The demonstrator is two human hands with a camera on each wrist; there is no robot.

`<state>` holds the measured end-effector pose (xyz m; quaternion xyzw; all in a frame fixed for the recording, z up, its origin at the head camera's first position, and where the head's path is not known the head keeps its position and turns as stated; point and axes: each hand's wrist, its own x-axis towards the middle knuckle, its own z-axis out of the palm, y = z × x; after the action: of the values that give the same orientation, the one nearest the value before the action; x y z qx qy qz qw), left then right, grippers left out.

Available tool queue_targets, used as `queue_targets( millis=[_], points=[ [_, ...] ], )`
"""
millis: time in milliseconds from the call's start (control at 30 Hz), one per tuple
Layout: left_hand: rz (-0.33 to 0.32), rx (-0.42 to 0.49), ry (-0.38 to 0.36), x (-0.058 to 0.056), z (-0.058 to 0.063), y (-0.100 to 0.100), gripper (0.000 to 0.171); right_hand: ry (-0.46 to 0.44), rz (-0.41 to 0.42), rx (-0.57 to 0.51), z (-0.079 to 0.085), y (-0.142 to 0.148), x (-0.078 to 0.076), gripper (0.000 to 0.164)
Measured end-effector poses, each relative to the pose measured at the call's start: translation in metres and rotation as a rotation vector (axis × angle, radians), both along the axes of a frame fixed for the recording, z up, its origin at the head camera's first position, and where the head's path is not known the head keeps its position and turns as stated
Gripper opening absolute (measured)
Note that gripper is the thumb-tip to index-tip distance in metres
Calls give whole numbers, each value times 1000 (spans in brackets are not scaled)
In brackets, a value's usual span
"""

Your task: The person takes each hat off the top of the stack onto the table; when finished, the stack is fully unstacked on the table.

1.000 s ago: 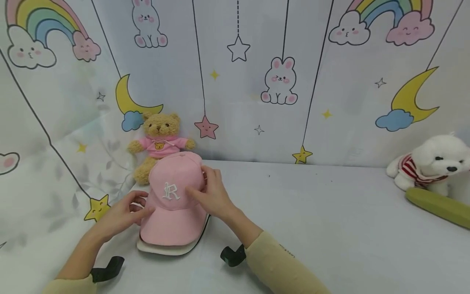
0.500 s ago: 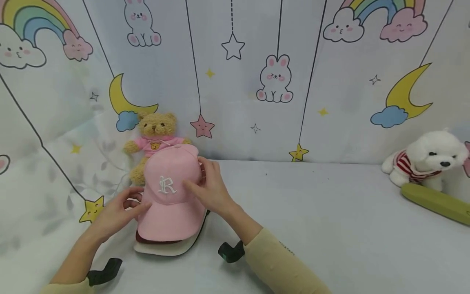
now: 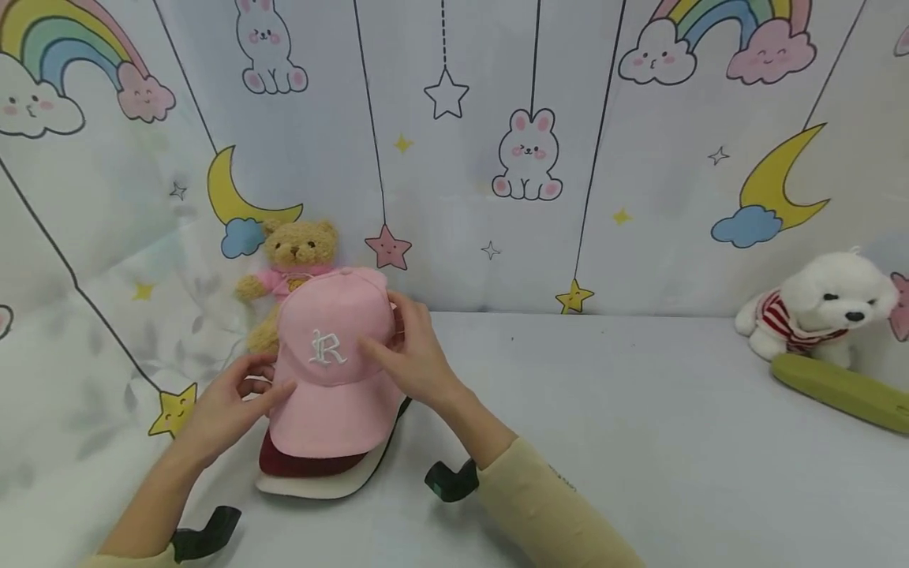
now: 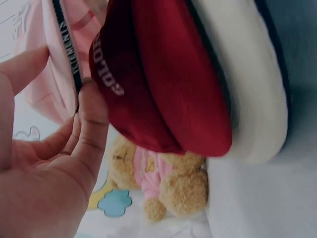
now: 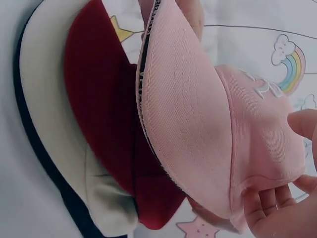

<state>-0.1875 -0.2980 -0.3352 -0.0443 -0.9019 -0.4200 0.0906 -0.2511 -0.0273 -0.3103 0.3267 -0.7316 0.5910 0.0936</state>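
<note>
A pink baseball cap (image 3: pixel 334 418) with a white embroidered letter is held between both hands, raised off the stack beneath it. My left hand (image 3: pixel 230 410) pinches its left edge near the brim, thumb outside and fingers under the band, as the left wrist view shows. My right hand (image 3: pixel 419 351) grips the crown's right side, thumb on the front and fingers at the lower edge. Under it lie a dark red cap (image 4: pixel 183 74) with white lettering and a cream cap (image 5: pixel 49 89), over a navy-edged brim (image 5: pixel 44 163). The lower caps' crowns are mostly hidden in the head view.
Behind the caps a teddy bear (image 3: pixel 301 244) in a pink hoodie leans by the patterned backdrop. At far right sit a white plush dog (image 3: pixel 827 300) and a long olive-green object (image 3: pixel 838 390). Black wrist mounts (image 3: pixel 450 481) stick out below the sleeves.
Both hands have lifted the pink cap slightly up off the stack. The dark red brim, hidden at first, now shows between the pink and cream brims. The head view has shifted a little.
</note>
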Motion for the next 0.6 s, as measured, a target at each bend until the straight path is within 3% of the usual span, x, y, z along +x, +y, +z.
queue_targets(
  millis=[133,367,600],
  points=[
    [3,8,3,0,4,7,65,-2,18,-17,2,4,-4,62],
    [-6,6,43,-11,13,25,66,-22,-37,6,11,20,-13,63],
    [-12,58,96,-20,19,49,62,-23,-55,20,19,42,-20,65]
  ],
)
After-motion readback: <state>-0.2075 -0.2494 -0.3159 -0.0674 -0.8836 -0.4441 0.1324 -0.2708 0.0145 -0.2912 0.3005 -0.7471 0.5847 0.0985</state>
